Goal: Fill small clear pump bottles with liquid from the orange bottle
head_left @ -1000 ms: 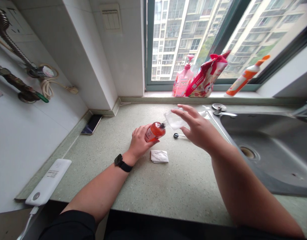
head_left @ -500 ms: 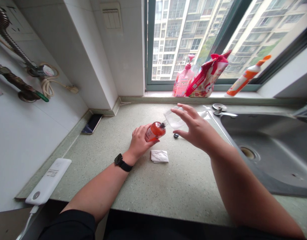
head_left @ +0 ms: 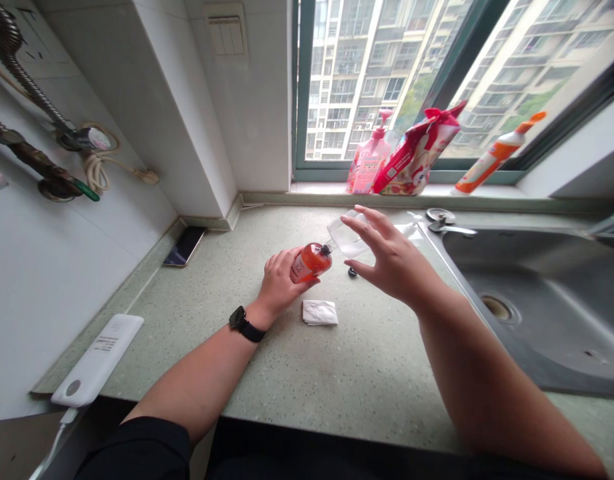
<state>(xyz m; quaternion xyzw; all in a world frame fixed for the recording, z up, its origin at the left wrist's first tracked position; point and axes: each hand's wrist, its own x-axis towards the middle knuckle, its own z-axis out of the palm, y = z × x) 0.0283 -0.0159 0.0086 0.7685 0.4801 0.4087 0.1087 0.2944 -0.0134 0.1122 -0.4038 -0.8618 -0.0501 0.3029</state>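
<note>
My left hand [head_left: 283,283] is wrapped round an orange-red bottle [head_left: 314,262] with a pale label, tilted so its dark neck points up and to the right. In my right hand [head_left: 387,257] is a clear bottle [head_left: 347,237], tipped toward the orange one with its mouth at the dark neck. Whether liquid passes between the two mouths is too small to tell. A small black cap [head_left: 352,272] lies on the counter below the clear bottle. Just in front of the orange bottle rests a folded white tissue [head_left: 320,313].
A white pump top [head_left: 415,219] lies by the steel sink [head_left: 531,300] on the right. Along the sill stand a pink pump bottle [head_left: 369,160], a red bag [head_left: 419,157] and an orange-white bottle [head_left: 497,157]. A phone [head_left: 185,246] and a white power bank [head_left: 97,360] are left.
Both hands and both bottles hold almost the same pose. The view has shifted very slightly.
</note>
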